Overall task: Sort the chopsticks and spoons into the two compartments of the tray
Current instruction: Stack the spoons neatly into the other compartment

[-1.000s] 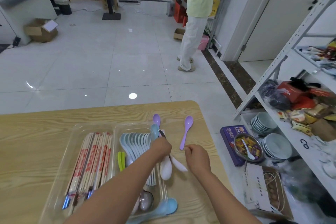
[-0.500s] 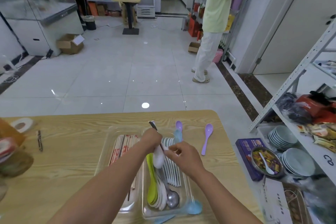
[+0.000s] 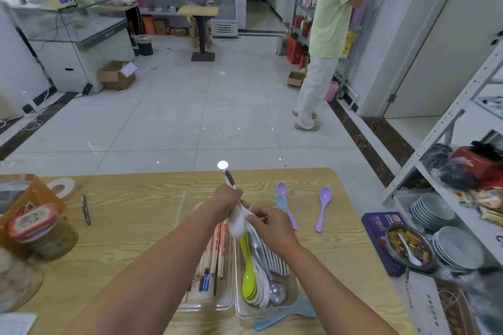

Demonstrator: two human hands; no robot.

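Over the far half of the clear two-compartment tray (image 3: 206,306), we hold both hands close together. Our left hand (image 3: 227,198) is curled around a white spoon (image 3: 236,224), its bowl hanging down toward the tray. The same fist grips a thin dark-tipped stick (image 3: 229,179) that pokes up and away from us. Our right hand (image 3: 269,221) sits just to the right, and its bent fingers pinch the handle of that same white spoon.

Below, the left compartment holds the chopsticks (image 3: 215,255), laid lengthwise. The right compartment holds spoons: a green spoon (image 3: 248,279), white ones stacked beside it, and a metal spoon (image 3: 278,291) with its bowl at the near end. A pale blue spoon (image 3: 298,310) lies against the tray's near right corner, outside it.

On the wooden table (image 3: 136,231), to the right of the tray, a purple spoon (image 3: 324,207) lies on its own. A second purple one (image 3: 283,192) lies touching the tray's right edge. At the far left a pen (image 3: 86,209) lies beside some blurred jars (image 3: 38,228).
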